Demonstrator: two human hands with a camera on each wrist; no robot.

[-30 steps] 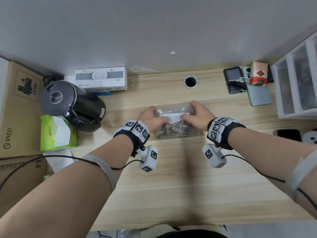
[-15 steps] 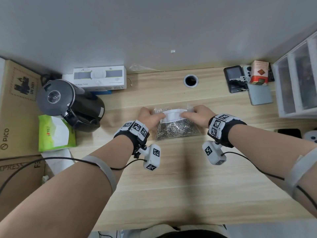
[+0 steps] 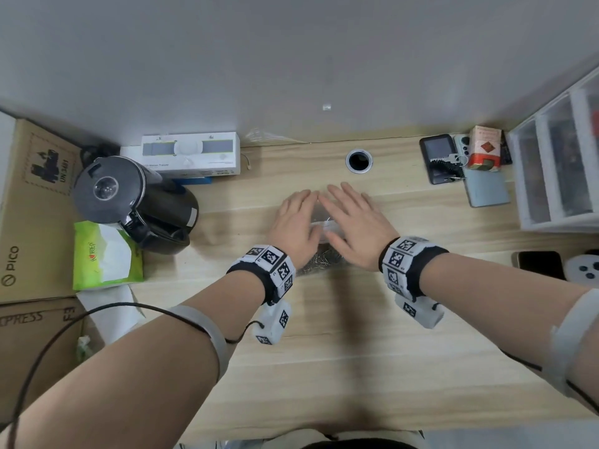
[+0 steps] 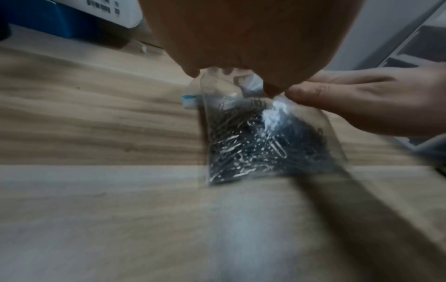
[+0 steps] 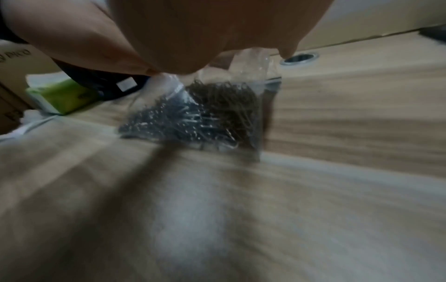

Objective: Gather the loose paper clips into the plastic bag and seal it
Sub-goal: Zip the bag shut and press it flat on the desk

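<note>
A light wooden table (image 3: 324, 351) runs along a plain grey wall, with a black electric kettle (image 3: 129, 202) and a green tissue pack (image 3: 103, 257) on the left and a stack of clear plastic drawers (image 3: 557, 170) on the right. Near the middle lies the plastic bag (image 4: 265, 137), its lower half packed with paper clips (image 4: 243, 145) and resting on the table. Both hands lie over its upper part, side by side. In the head view the left hand (image 3: 296, 225) and the right hand (image 3: 355, 225) are spread flat, fingers straight and pointing away, their inner edges almost touching above the bag's white label strip. Neither grip closes round anything: the palms seem to press the top of the bag down. The wrist views are blurred, so I cannot tell whether the bag's mouth is sealed. Behind the hands a round cable hole (image 3: 358, 160) sits in the table.
</note>
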